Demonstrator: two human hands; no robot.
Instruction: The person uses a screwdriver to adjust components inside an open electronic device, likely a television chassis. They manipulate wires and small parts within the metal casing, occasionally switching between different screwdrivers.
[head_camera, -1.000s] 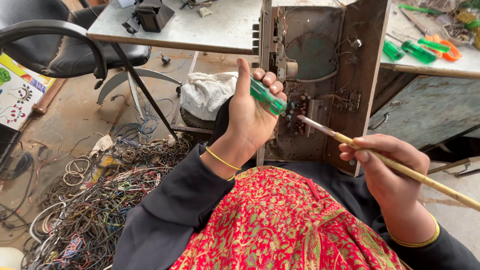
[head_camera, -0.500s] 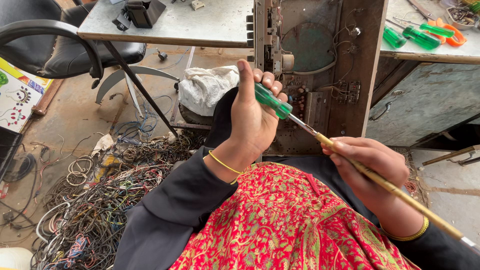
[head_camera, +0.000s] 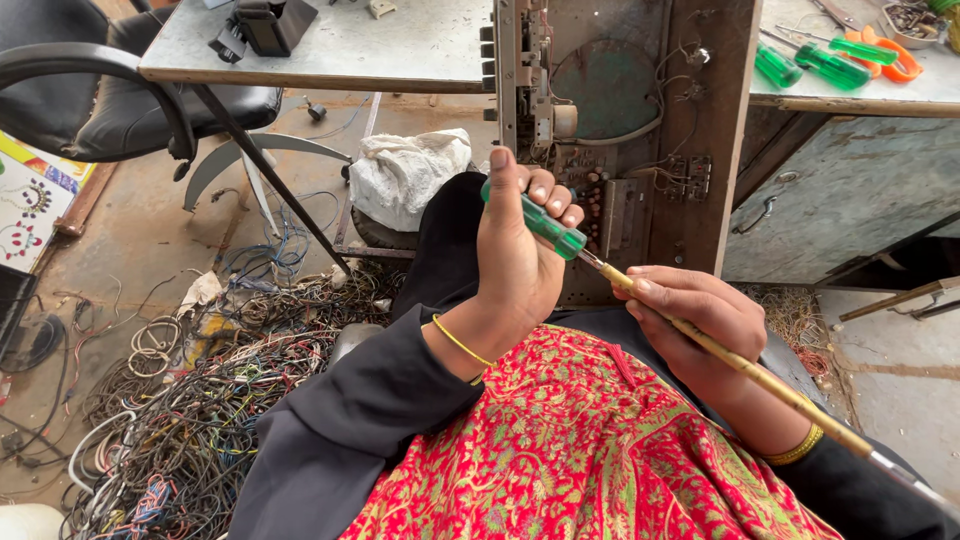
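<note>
My left hand (head_camera: 520, 270) is closed around the green translucent handle of a screwdriver (head_camera: 552, 230), thumb pointing up. Its metal shaft runs down to the right and meets the end of a long brass-coloured rod (head_camera: 800, 400). My right hand (head_camera: 695, 320) grips that rod near its upper end, and the rest of the rod slants off toward the lower right corner. Both hands are over my lap, which is covered by a red patterned cloth (head_camera: 560, 460). Just behind them stands an open electronic chassis (head_camera: 690, 150) with wiring and small parts showing.
A large tangle of scrap wires (head_camera: 190, 410) covers the floor at left. A black chair (head_camera: 90, 90), a grey table (head_camera: 380, 50) and a white cloth bundle (head_camera: 405, 175) lie beyond. Green screwdrivers (head_camera: 820, 58) and an orange tool (head_camera: 893, 62) rest on the right bench (head_camera: 900, 95).
My right hand has slid up the rod toward the screwdriver, so the two hands are now close together. The left hand keeps its grip on the green handle.
</note>
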